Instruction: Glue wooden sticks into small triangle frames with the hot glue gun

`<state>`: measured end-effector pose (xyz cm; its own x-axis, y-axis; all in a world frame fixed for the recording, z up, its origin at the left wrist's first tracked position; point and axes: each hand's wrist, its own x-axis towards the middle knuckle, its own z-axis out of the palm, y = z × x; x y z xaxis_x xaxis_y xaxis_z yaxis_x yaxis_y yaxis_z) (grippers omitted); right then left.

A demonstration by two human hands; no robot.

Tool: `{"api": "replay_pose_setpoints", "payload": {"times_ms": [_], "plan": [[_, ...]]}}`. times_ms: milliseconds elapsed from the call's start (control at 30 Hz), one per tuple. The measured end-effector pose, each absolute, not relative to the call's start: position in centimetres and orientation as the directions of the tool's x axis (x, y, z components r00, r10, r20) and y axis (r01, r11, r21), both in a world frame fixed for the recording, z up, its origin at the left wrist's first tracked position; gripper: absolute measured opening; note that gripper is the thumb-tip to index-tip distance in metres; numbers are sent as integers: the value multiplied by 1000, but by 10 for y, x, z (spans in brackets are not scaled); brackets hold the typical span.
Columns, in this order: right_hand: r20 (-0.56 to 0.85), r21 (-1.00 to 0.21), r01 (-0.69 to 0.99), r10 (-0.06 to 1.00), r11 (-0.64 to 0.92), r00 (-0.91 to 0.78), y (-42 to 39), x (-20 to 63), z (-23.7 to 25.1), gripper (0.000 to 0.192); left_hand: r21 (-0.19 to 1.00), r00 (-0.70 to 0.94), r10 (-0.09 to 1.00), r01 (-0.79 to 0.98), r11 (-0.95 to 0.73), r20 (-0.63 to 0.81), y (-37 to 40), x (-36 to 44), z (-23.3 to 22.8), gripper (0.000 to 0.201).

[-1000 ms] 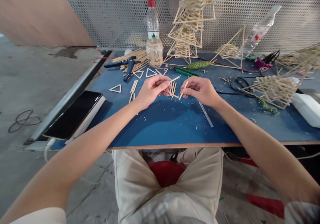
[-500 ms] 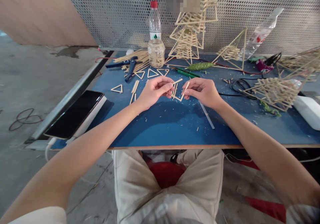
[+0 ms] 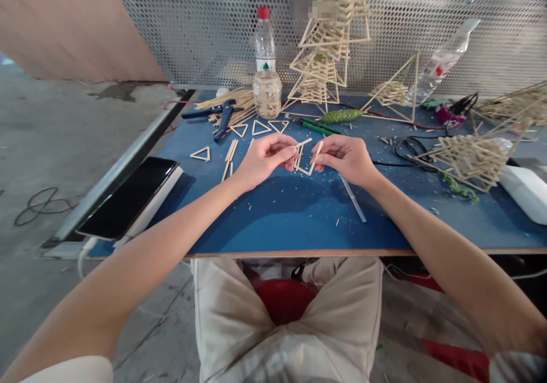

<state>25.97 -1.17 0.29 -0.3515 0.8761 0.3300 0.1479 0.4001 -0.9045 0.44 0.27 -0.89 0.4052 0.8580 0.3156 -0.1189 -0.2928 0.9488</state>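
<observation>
**Above the blue worktop: two hands pinch a stick frame**

Above the worktop [image 3: 299,223], the left hand [image 3: 262,158] and right hand [image 3: 346,158] each pinch an end of a small stick frame [image 3: 306,158], apparently holding its joints aligned. Thin, pale sticks form an unfinished triangle; finished triangles [image 3: 258,126] lie behind.

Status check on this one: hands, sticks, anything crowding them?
Left hand pinching one stick. Right hand pinching a joined stick piece. Loose sticks lie left of them, apart.

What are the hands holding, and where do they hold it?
The left hand pinches one stick by its near end; the right hand pinches another stick near its top.
</observation>
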Motion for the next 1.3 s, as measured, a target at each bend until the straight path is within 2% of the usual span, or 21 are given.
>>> {"api": "replay_pose_setpoints", "payload": {"times_ms": [167, 400, 1300], "plan": [[321, -903, 171, 882, 395, -344, -13, 259, 4, 40, 952, 396, 866, -106, -288, 306, 1, 6, -6, 39], [336, -903, 141, 873, 405, -353, -14, 256, 6, 38, 949, 392, 864, -109, -297, 316, -2, 6, -4, 30], [312, -911, 140, 869, 389, -385, -17, 254, 8, 31, 942, 408, 854, -56, -330, 323, -3, 6, -4, 35]]}}
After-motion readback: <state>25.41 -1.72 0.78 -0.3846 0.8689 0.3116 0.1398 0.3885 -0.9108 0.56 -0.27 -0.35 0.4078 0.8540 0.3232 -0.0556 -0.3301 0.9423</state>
